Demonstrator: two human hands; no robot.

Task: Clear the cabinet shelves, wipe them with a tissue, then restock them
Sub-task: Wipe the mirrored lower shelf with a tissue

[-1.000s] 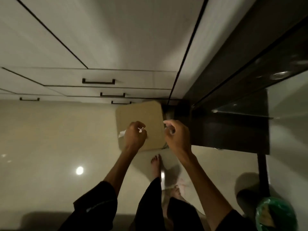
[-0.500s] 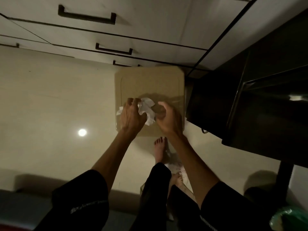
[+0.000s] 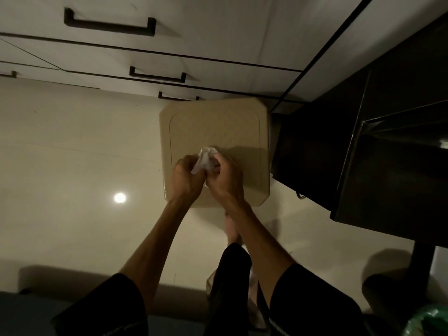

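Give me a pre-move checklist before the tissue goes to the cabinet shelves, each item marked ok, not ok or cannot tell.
1. Tissue in hand: ok. Both the left hand and the right hand hold it.
2. Tissue bunched for wiping: ok, it looks crumpled between the fingers.
3. Tissue clean or used: cannot tell, the light is dim.
4. Shelves cleared: cannot tell. Only closed drawer fronts with a dark handle show.
5. Footing: ok. The beige stool stands directly in front, so step around it.
6. Free hand for opening a door: not ok, both are occupied.
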